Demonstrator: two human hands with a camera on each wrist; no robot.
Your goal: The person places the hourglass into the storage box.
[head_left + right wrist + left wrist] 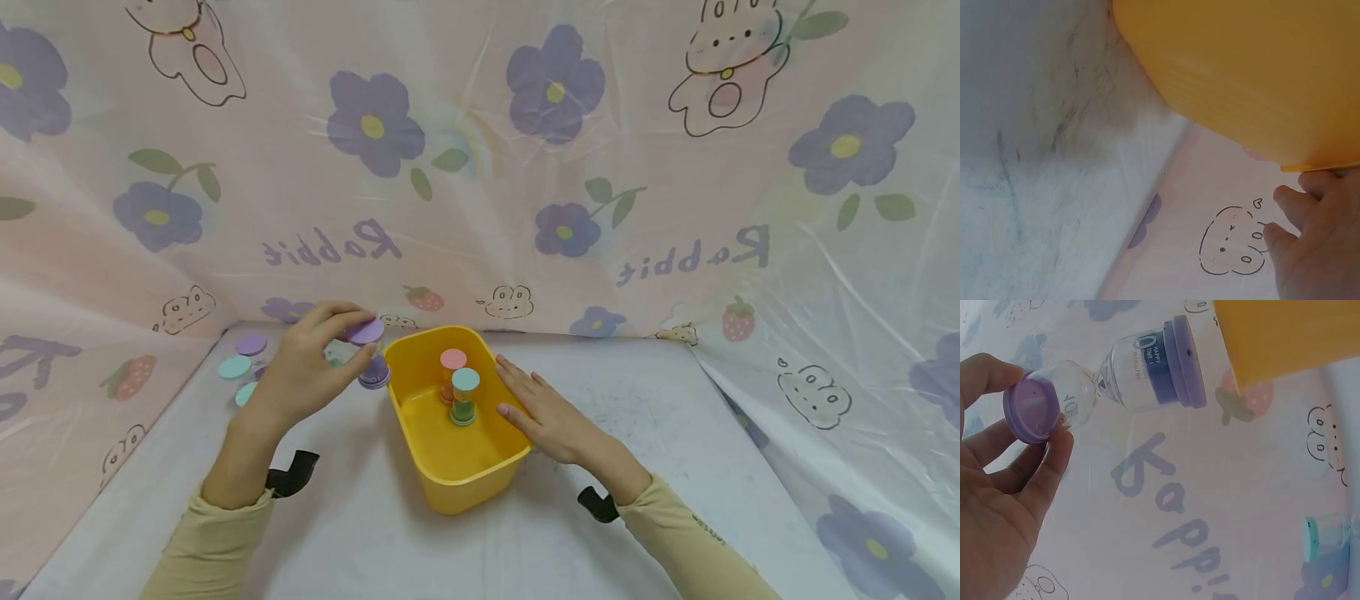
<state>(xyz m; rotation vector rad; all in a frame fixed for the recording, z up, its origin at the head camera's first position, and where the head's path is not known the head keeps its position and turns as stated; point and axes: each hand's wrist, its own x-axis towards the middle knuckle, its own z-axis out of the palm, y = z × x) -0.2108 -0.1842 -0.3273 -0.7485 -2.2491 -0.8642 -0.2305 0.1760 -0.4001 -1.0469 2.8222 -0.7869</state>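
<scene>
My left hand [311, 367] pinches a purple-capped hourglass [373, 372] by its upper cap, just left of the yellow bin [420, 454]. In the left wrist view, that hourglass [1129, 372] has clear glass with purple-blue sand in the end away from my fingers. Two hourglasses stand upright inside the bin, one with a pink cap [453, 359] and one with a light blue cap [465, 380] and green sand. My right hand [551, 414] rests on the bin's right rim with its fingers extended. The right wrist view shows this hand [1316, 231] beside the bin's outer wall [1241, 75].
Left of my left hand stand more hourglasses, among them one with a purple cap [251, 343] and one with a mint cap [235, 367]. Patterned sheeting [465, 192] hangs behind and at both sides of the white table [622, 383].
</scene>
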